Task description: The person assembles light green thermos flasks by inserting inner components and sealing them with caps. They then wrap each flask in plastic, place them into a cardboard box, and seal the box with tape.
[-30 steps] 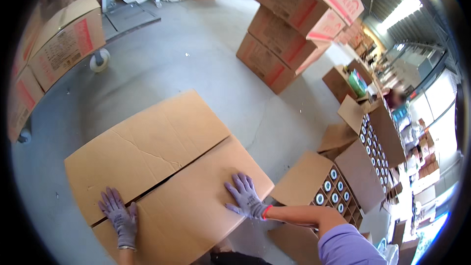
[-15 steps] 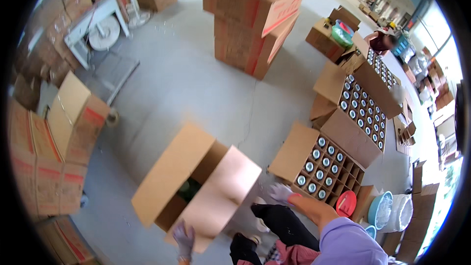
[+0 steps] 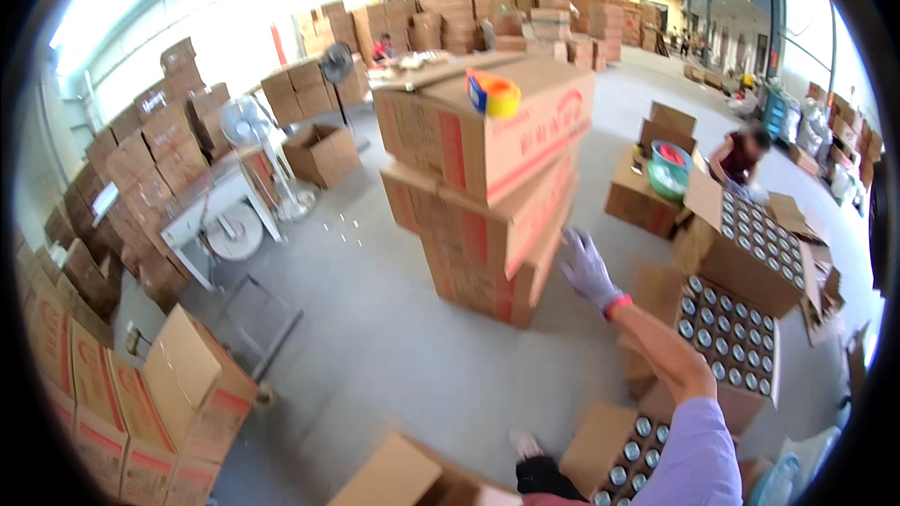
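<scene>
My right hand, in a pale glove with a red band at the wrist, is stretched forward with its fingers apart and nothing in them. In the view it lies just right of a leaning stack of cardboard cartons, apparently not touching it. On the top carton lies a tape dispenser with a yellow roll and a blue part. An open carton is cut off by the lower edge, its flaps raised. My left hand is out of the picture.
Divided cartons of lidded jars or cans stand at the right; a co-worker bends over the farthest. Beyond the stack's right side, a basin sits on a carton. At left are closed cartons, a flat trolley and a white fan.
The view has tilted up, bringing the stack's top and tape dispenser into sight. My right hand has gone from beside the divided carton toward the stack. My left hand has left the picture.
</scene>
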`<state>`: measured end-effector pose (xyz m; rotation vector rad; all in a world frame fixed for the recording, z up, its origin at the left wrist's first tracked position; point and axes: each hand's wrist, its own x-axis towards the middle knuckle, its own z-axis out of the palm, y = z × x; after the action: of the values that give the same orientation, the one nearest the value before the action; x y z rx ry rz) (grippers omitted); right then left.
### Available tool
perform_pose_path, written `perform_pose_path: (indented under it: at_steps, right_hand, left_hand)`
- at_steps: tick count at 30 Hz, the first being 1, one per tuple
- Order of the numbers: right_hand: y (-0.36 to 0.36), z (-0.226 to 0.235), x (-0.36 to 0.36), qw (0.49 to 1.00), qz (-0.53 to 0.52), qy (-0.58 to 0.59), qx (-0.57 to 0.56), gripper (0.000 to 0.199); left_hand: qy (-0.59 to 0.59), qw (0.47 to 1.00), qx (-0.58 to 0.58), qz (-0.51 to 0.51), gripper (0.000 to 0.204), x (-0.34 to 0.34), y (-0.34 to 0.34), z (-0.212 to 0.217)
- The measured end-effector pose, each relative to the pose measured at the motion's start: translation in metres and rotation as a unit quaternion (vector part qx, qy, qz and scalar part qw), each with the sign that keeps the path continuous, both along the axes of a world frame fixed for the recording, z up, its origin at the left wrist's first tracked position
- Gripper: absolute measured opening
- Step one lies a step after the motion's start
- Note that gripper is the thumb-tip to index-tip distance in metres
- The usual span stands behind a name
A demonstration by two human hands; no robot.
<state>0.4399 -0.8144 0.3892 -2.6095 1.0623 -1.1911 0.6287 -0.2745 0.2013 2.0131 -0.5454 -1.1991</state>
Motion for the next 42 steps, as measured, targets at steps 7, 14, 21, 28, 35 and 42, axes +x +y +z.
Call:
perform_pose_path:
  at_steps: [7,14,21,28,35,42]
  right_hand:
    - [-0.221,0.188,0.185,0.988,-0.115,-0.103,0.012,0.068]
    - [-0.014,0.12,0.185,0.944,0.324,-0.066,0.012,0.062]
    - [0.331,-0.129,0.083,0.839,0.39,0.101,0.365,0.072]
    - [0.57,-0.139,0.08,0.671,0.209,0.036,0.711,0.065]
    - [0.687,-0.188,0.064,0.781,0.2,0.089,0.584,0.03]
    - [0.715,-0.267,0.022,0.577,0.285,0.117,0.756,0.083]
  left_hand:
    - [0.032,0.998,-0.047,-0.001,0.042,0.002,-0.159,0.043]
    - [0.212,0.849,-0.413,0.251,0.062,0.06,-0.256,0.179]
    - [0.375,0.773,-0.441,0.26,0.054,0.014,-0.077,0.084]
    - [0.186,0.817,-0.34,0.427,0.048,-0.077,0.208,-0.038]
    - [0.348,0.724,-0.376,0.461,0.054,-0.063,0.267,0.079]
    - [0.219,0.84,-0.259,0.424,0.045,-0.065,0.348,-0.008]
